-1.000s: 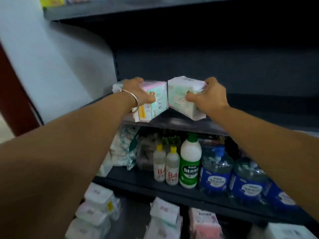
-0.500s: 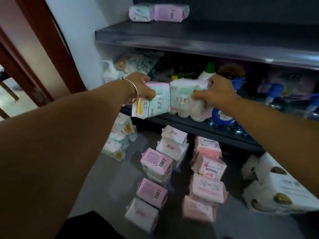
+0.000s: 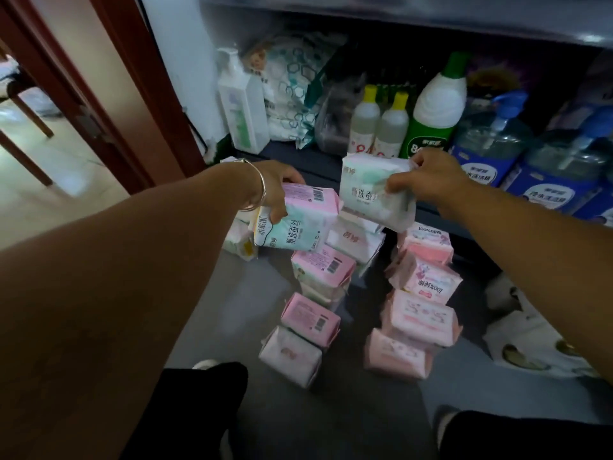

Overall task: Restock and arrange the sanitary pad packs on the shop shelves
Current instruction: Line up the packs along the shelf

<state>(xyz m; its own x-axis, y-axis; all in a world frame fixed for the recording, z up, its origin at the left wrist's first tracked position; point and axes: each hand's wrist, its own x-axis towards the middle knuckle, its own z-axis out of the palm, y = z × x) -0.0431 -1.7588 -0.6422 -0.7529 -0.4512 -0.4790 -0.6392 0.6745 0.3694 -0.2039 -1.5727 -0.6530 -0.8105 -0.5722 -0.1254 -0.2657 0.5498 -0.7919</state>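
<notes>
My left hand (image 3: pixel 277 187), with a silver bangle on the wrist, grips a pink and mint pad pack (image 3: pixel 298 224) from above. My right hand (image 3: pixel 428 180) pinches the corner of a white and mint pad pack (image 3: pixel 368 190). Both packs hang low, just above the floor stacks and in front of the lower shelf edge (image 3: pixel 318 167). Beneath them stand two rows of pink pad packs (image 3: pixel 421 317) and pink-topped packs (image 3: pixel 311 315) piled on the grey floor. A few white packs (image 3: pixel 355 239) lie under the right-hand pack.
The lower shelf holds a white pump bottle (image 3: pixel 242 104), yellow-capped bottles (image 3: pixel 378 124), a green-capped bottle (image 3: pixel 434 107) and blue refill jugs (image 3: pixel 491 151). A red-brown door frame (image 3: pixel 109 94) stands at the left. White boxes (image 3: pixel 530 333) sit on the floor at right. My knees are at the bottom.
Both hands have come down from the upper shelf with the two packs still in them, and my view has dropped to the floor stacks.
</notes>
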